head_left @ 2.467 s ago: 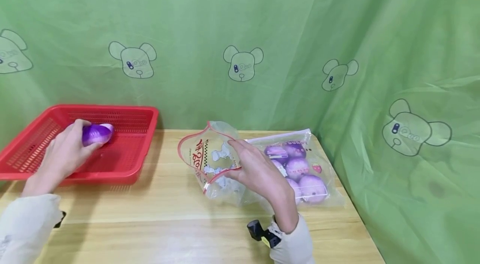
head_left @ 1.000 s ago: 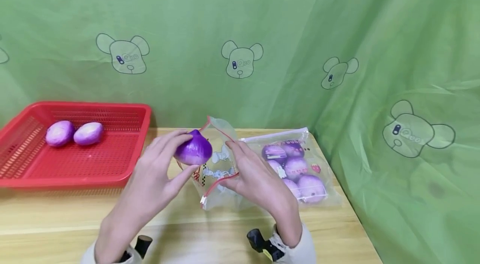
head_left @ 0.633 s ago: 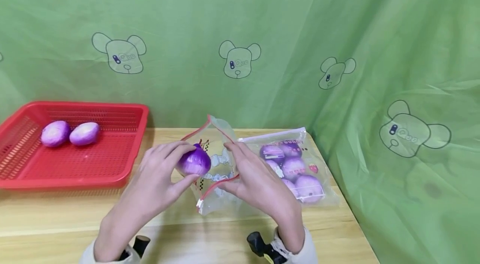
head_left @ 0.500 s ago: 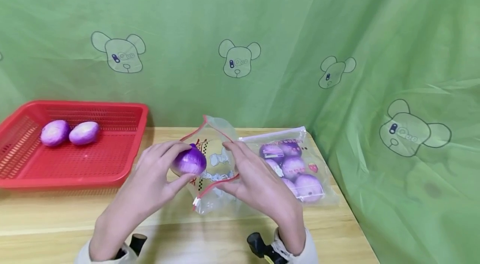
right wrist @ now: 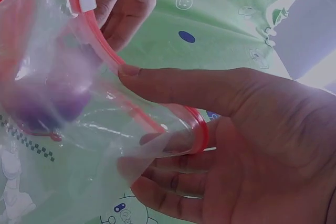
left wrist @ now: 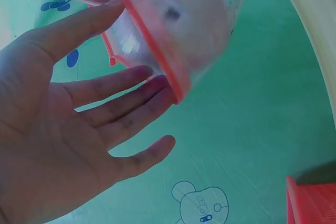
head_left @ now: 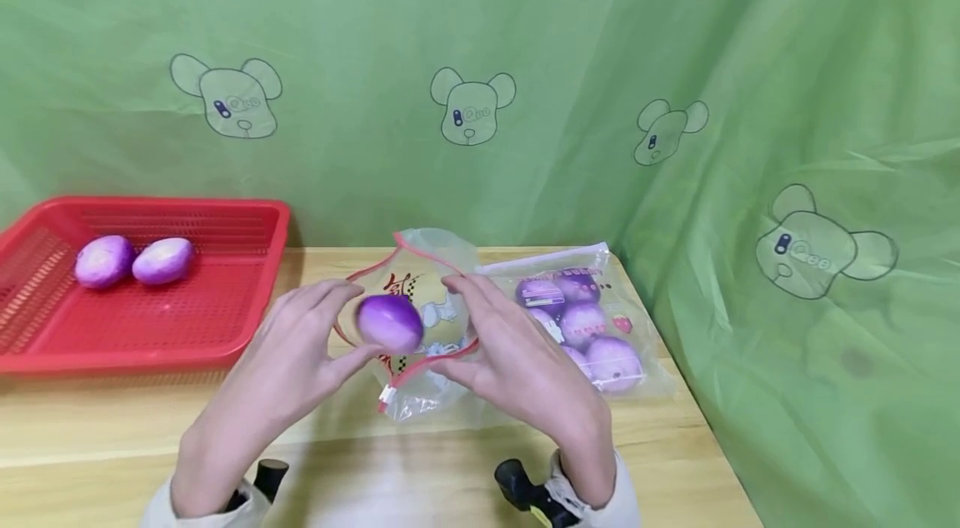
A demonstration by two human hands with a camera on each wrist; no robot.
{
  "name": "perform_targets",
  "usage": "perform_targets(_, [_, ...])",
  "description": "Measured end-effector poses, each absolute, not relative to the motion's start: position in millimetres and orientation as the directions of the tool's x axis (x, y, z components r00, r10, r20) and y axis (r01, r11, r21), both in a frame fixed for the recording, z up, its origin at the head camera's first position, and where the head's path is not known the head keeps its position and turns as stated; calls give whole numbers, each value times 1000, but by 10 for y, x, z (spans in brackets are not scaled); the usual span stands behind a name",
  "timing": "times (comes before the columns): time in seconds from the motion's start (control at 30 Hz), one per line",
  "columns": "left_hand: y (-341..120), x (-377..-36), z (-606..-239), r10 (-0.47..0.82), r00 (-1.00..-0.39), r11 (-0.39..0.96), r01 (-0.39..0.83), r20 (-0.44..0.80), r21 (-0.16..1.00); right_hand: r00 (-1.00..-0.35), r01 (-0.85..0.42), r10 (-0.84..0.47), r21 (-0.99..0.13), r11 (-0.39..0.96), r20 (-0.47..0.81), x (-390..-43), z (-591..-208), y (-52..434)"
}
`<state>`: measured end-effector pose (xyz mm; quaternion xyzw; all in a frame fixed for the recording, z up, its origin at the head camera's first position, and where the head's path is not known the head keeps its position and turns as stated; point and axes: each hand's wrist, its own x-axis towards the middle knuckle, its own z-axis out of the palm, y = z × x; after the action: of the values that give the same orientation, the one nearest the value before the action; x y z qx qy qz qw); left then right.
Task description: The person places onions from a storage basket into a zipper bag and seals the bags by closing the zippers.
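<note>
While a person stands at a wooden table (head_left: 337, 461) backed by a green curtain (head_left: 675, 53) printed with cartoon bears, both hands meet over a clear zip bag (head_left: 420, 328) with a red seal strip. The left hand (head_left: 300, 353) has its fingers spread and nearly straight, the fingertips at the bag's open mouth and around a purple onion (head_left: 389, 323) that sits right at that opening; in the left wrist view the palm is flat and open, fingers touching the red rim, and the onion seems already inside the plastic, though I cannot tell for sure whether the hand has let go of it. The right hand (head_left: 517, 361) holds the bag open, thumb on one side of the red strip and curled fingers on the other, pinching the plastic. Just to the right lies a second bag (head_left: 592, 320), flat on the table, holding several purple onions. Well apart on the left stands a red basket (head_left: 150, 345) with two more purple onions (head_left: 131, 260) lying side by side, touching, near its back wall.
</note>
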<state>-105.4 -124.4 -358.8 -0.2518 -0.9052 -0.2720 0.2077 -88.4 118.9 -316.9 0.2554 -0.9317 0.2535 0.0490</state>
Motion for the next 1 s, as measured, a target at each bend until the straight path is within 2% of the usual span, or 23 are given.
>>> perform_targets(0.2, [-1236,-1069,-3615,348,-796,745,555,495,370,-871,-492,-443,-405,771,213,-889,-3151,1209])
perform_targets(0.47, [-1249,-1047,-3616,366,-788,743,568,495,355,-869,-492,-453,-425,760,197,-913,-3165,1210])
perform_targets(1.0, [-1283,-1091,-3571,301,-682,677,645,666,355,-886,-462,-425,-427,777,183,-921,-3179,1256])
